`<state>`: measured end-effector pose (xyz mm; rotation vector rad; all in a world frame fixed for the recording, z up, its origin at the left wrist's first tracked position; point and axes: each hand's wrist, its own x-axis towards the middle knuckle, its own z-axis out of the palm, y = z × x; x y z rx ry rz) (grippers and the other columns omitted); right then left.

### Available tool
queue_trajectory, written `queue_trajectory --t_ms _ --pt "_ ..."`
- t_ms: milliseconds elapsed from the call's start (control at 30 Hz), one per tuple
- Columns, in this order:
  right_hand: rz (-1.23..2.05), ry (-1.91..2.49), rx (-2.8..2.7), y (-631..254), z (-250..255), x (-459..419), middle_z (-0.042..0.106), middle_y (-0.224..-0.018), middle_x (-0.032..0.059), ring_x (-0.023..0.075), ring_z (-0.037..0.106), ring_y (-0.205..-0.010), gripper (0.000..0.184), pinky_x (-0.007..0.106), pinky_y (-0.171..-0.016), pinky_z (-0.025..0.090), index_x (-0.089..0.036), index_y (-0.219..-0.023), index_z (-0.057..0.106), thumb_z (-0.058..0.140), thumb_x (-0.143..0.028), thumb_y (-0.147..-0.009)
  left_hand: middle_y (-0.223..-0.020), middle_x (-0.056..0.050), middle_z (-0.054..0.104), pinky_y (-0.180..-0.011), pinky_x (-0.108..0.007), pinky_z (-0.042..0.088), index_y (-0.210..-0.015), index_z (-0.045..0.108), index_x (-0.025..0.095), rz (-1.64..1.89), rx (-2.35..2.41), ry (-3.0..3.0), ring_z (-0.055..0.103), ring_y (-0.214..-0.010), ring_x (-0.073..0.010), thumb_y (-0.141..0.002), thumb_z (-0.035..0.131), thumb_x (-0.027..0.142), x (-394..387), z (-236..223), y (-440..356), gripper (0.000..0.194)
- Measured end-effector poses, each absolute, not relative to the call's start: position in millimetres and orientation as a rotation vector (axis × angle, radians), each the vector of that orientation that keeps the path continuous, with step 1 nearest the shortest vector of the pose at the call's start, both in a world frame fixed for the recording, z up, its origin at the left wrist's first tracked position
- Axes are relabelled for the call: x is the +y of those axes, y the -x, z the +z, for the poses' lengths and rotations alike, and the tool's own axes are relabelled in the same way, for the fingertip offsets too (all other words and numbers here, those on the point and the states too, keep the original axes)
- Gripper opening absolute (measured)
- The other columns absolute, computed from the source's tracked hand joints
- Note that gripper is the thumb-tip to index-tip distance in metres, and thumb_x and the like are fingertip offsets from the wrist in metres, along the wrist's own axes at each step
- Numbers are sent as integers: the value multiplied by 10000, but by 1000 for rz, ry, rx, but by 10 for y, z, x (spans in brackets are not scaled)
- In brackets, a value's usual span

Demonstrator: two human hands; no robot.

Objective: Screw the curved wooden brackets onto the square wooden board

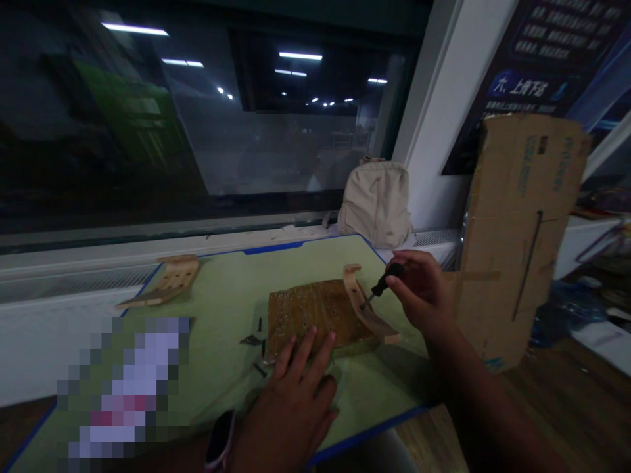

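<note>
My right hand (pixel 419 289) is closed round the black handle of a screwdriver (pixel 380 286). The shaft slants down to the left, its tip on a curved wooden piece (pixel 355 294) with holes in it. That piece lies across the right end of a brown, shiny wooden board (pixel 315 305). With fingers spread, my left hand (pixel 300 387) rests flat at the board's near edge, fingertips on its surface. Several dark screws (pixel 252 340) lie loose on the table just left of the board. Whether the tip sits in a screw head is too small to tell.
The light green table (pixel 231 282) has a blue edge. More curved wooden pieces (pixel 170 279) lie at its far left corner. A blurred-out item (pixel 133 387) is at the left. Behind stand a beige backpack (pixel 377 200) and, to the right, a tall cardboard sheet (pixel 517 243).
</note>
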<state>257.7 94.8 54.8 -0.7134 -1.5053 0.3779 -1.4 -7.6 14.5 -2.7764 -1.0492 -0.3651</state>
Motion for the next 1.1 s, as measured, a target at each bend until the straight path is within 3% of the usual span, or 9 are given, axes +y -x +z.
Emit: queue_trajectory --t_ms 133,300,400,567,767,900,1000,1100 --pt "253 723 -1612 -2587 581 931 647 -937 43 188 664 -846 199 339 -712 592 -286 -1088 687 687 -351 -901 -1626 -161 338 -1108 -611 363 -1103 657 198 -386 -1032 2761 327 -1470 -419 -959 638 444 -70 122 17 286" --pt "440 691 -1635 -2546 591 891 728 -1091 75 216 729 -964 240 425 -855 618 -297 -1179 681 578 -365 -974 -1612 -164 363 -1094 -620 368 -1066 653 204 -396 -1022 2764 351 -1459 -428 -966 629 446 -63 123 38 263" --pt "492 694 -1537 -2524 580 900 745 -989 43 194 743 -885 190 385 -806 630 -292 -1111 684 658 -351 -932 -1613 -168 362 -1094 -624 361 -1072 653 203 -400 -1024 2768 347 -1461 -430 -963 630 466 -60 119 34 286" --pt "289 741 -1504 -2551 585 925 653 -894 26 158 653 -754 217 312 -663 589 -269 -1031 671 753 -344 -845 -1619 -152 358 -1106 -609 341 -1113 657 209 -405 -1034 2761 332 -1469 -417 -966 626 469 -60 106 25 300" --pt "386 649 -1567 -2502 633 881 709 -1008 81 223 710 -955 159 410 -812 614 -265 -1052 663 624 -373 -941 -1621 -152 357 -1104 -601 355 -1120 658 212 -391 -1033 2764 335 -1469 -419 -961 630 475 -56 117 30 308" --pt "519 644 -1522 -2500 601 901 735 -928 35 189 737 -829 160 361 -728 624 -270 -1056 619 659 -363 -931 -1623 -149 355 -1108 -605 356 -1074 664 210 -381 -1030 2775 336 -1469 -420 -966 621 472 -48 103 41 286" --pt "375 678 -1499 -2546 569 930 681 -869 1 152 682 -725 213 295 -635 587 -275 -1034 642 754 -316 -857 -1616 -159 363 -1103 -620 361 -1082 662 208 -387 -1025 2777 342 -1465 -427 -971 613 474 -42 101 38 293" --pt "210 709 -1594 -2577 573 920 676 -880 16 177 668 -776 189 331 -688 579 -298 -1075 696 712 -301 -886 -1612 -167 366 -1096 -628 374 -1055 663 200 -389 -1027 2780 351 -1460 -435 -966 625 465 -41 117 24 282"
